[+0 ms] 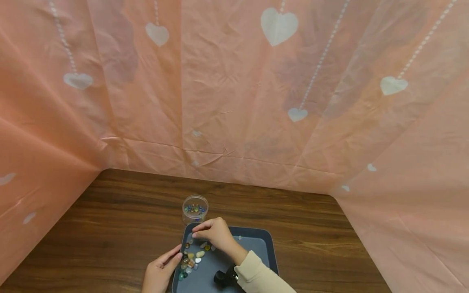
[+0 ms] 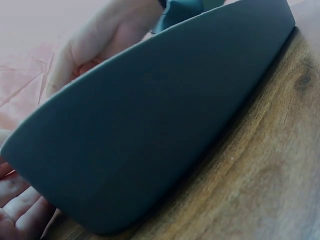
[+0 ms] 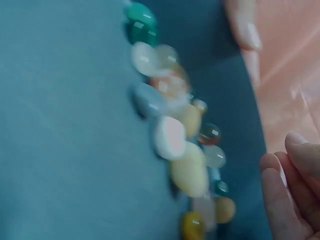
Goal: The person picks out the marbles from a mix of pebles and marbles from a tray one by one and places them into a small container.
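Observation:
Over the left rim of a dark blue-grey tray (image 1: 256,244) rests my left hand (image 1: 159,270), its thumb on the rim and fingers along the outer wall (image 2: 150,115). My right hand (image 1: 218,236) hovers above the tray's far left corner. Its thumb and fingers (image 3: 277,200) are bent towards each other, slightly apart, with nothing visible between them. Beneath lie polished stones and glass marbles along the tray's left side, among them a cream stone (image 3: 190,170), a white stone (image 3: 170,137), a green stone (image 3: 140,15) and a yellow-brown stone (image 3: 193,226).
Just beyond the tray's far left corner stands a clear round jar (image 1: 195,207) with several coloured marbles inside. A black object (image 1: 221,278) shows beside the right cuff. One small clear bead (image 1: 239,237) lies near the tray's far edge. Pink curtains (image 1: 234,101) surround the wooden table (image 1: 121,228).

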A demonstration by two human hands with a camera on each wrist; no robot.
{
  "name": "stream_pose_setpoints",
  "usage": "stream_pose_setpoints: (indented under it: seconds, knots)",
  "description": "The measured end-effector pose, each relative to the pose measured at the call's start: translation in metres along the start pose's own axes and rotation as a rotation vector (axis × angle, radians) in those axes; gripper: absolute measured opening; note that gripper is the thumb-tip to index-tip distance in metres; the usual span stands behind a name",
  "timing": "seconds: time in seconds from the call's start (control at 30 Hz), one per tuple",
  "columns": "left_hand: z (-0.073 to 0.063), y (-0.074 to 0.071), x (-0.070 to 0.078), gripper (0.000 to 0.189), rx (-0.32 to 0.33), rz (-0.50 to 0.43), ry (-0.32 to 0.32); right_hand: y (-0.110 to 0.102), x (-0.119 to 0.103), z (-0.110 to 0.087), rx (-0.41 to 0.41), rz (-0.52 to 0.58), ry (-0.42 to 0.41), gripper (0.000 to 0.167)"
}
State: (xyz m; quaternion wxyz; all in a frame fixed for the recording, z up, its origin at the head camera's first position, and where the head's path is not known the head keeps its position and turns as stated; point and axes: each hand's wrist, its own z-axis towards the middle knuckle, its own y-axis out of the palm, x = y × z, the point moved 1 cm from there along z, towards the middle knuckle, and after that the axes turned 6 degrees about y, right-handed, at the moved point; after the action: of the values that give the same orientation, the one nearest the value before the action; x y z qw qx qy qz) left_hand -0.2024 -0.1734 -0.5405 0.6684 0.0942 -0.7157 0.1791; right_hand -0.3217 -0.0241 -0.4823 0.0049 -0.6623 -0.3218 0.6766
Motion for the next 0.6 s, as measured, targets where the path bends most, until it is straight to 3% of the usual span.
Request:
stream_pose_setpoints:
  seconds: [0.33, 0.6]
  knots:
    - [-0.001, 0.001, -0.001, 0.042, -0.012, -0.024, 0.011, 0.012, 0.009, -0.007, -0.054, -0.020, 0.028, 0.008]
    - [-0.001, 0.000, 0.000, 0.042, -0.005, 0.027, 0.019, 0.015, 0.010, -0.007, -0.063, -0.094, 0.014, 0.008]
